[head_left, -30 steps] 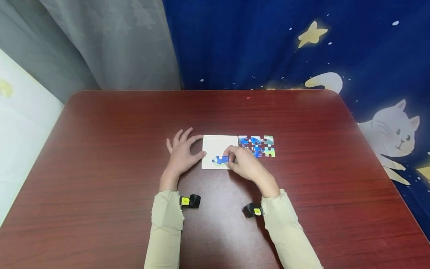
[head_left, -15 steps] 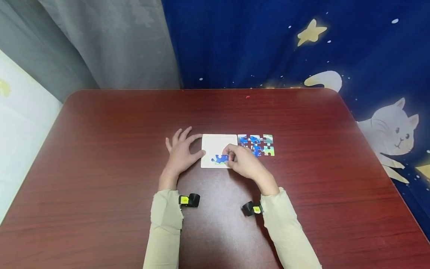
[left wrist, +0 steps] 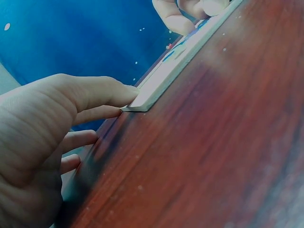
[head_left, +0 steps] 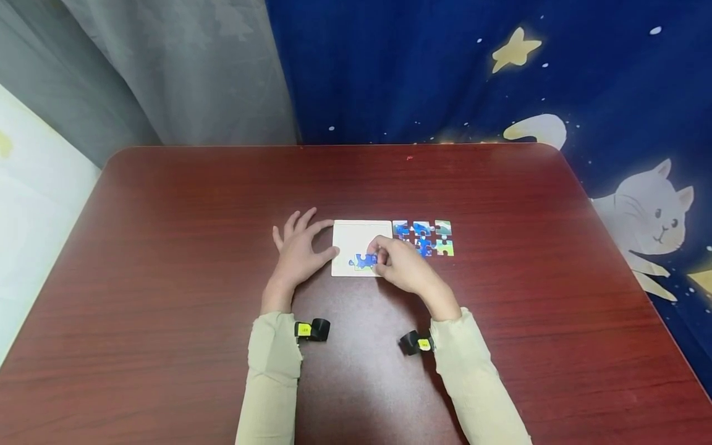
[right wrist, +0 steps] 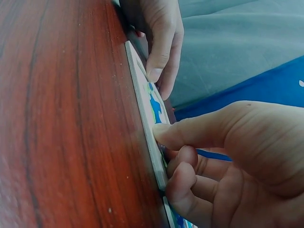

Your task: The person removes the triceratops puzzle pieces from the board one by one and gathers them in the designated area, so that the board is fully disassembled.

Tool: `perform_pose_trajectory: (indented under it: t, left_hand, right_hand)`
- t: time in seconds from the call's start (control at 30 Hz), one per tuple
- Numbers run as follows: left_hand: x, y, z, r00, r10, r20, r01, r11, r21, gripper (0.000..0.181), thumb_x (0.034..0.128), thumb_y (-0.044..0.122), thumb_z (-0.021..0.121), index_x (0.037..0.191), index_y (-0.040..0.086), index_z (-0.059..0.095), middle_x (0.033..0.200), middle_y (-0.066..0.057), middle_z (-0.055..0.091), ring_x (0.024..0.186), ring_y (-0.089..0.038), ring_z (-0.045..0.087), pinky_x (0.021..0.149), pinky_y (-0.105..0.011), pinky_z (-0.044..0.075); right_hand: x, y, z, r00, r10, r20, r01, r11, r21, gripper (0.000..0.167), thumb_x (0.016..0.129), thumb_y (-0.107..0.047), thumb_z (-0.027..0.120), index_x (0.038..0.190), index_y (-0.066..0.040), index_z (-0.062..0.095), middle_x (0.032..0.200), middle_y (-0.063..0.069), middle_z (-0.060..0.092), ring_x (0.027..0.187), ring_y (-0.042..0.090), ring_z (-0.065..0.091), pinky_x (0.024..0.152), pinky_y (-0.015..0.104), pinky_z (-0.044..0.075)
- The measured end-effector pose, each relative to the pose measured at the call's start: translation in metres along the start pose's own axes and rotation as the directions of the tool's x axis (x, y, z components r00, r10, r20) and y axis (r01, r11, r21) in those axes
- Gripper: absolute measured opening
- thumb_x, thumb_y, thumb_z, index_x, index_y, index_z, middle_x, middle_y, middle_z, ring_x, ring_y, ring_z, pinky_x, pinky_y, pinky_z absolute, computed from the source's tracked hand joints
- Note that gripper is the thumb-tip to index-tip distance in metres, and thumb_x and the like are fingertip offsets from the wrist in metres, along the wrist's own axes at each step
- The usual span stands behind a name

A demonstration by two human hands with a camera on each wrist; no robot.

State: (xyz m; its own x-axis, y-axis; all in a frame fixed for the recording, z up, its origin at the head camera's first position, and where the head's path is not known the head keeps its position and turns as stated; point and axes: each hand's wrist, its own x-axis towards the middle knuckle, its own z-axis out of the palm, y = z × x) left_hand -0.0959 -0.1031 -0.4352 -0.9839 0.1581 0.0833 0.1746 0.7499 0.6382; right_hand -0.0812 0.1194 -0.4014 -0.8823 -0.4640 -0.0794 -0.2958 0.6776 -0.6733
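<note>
A pale puzzle tray [head_left: 361,232] lies flat on the table in the head view. Blue puzzle pieces [head_left: 364,261] lie in its lower part, their right end hidden behind fingers. My right hand [head_left: 408,267] pinches a puzzle piece there between thumb and curled fingers; most of that piece is covered. In the right wrist view, the right thumb [right wrist: 166,135] presses down inside the tray's near edge. My left hand [head_left: 297,256] rests at the tray's left side with fingers spread, thumb and index touching its edge, as the left wrist view also shows.
Several loose puzzle pieces [head_left: 423,238], blue and green, lie right of the tray, partly behind the right hand. Dark wrist cameras [head_left: 319,330] sit at both sleeves. The reddish-brown table [head_left: 222,185] extends around, with a blue curtain [head_left: 389,74] behind its far edge.
The blue pieces by the right fingers have shifted very slightly within the tray. Both hands keep their places; the whole head view has drifted a little.
</note>
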Motion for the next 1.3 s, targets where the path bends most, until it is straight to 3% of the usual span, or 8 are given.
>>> perform_pose_trajectory:
  t: [0.33,0.6,0.87,1.3]
  left_hand:
    - [0.0000,0.0007,-0.0006,1.000,0.000,-0.002,0.000,1.000,0.000,0.053,0.0783,0.032,0.070,0.127,0.018,0.058,0.149,-0.009,0.029,0.138,-0.032,0.009,0.100,-0.062,-0.010]
    - [0.0003,0.0005,-0.0009,1.000,0.000,0.000,0.000,1.000,0.008,0.052,0.0786,0.032,0.070,0.128,0.018,0.058,0.148,-0.010,0.029,0.138,-0.032,0.008,0.100,-0.062,-0.010]
    - [0.0006,0.0005,-0.0004,1.000,0.002,0.000,-0.002,1.000,0.006,0.053,0.0783,0.032,0.070,0.127,0.017,0.058,0.148,-0.010,0.029,0.138,-0.032,0.009,0.100,-0.063,-0.010]
    - [0.0003,0.0010,-0.0013,1.000,0.006,-0.002,-0.006,1.000,-0.009,0.052,0.0784,0.031,0.070,0.128,0.017,0.058,0.148,-0.011,0.029,0.138,-0.033,0.009,0.100,-0.062,-0.011]
  right_hand:
    - [0.0000,0.0019,0.0022,1.000,-0.006,-0.014,0.006,1.000,-0.020,0.023,0.080,0.002,0.062,0.101,-0.008,0.056,0.075,0.001,0.053,0.058,0.013,0.046,0.060,0.029,0.041]
    - [-0.0022,-0.0001,0.0027,0.998,-0.014,-0.060,0.009,0.997,-0.079,0.024,0.078,-0.004,0.072,0.098,-0.008,0.058,0.090,0.004,0.055,0.076,0.017,0.050,0.072,0.031,0.044]
    - [-0.0017,-0.0022,0.0048,0.998,-0.027,-0.061,0.019,0.992,-0.121,0.031,0.074,-0.010,0.077,0.099,-0.008,0.058,0.086,0.002,0.056,0.079,0.016,0.052,0.073,0.030,0.045]
    - [-0.0018,-0.0010,0.0060,0.997,-0.054,-0.061,0.046,0.991,-0.128,0.026,0.075,-0.010,0.075,0.095,-0.009,0.059,0.082,0.001,0.055,0.075,0.014,0.049,0.069,0.029,0.044]
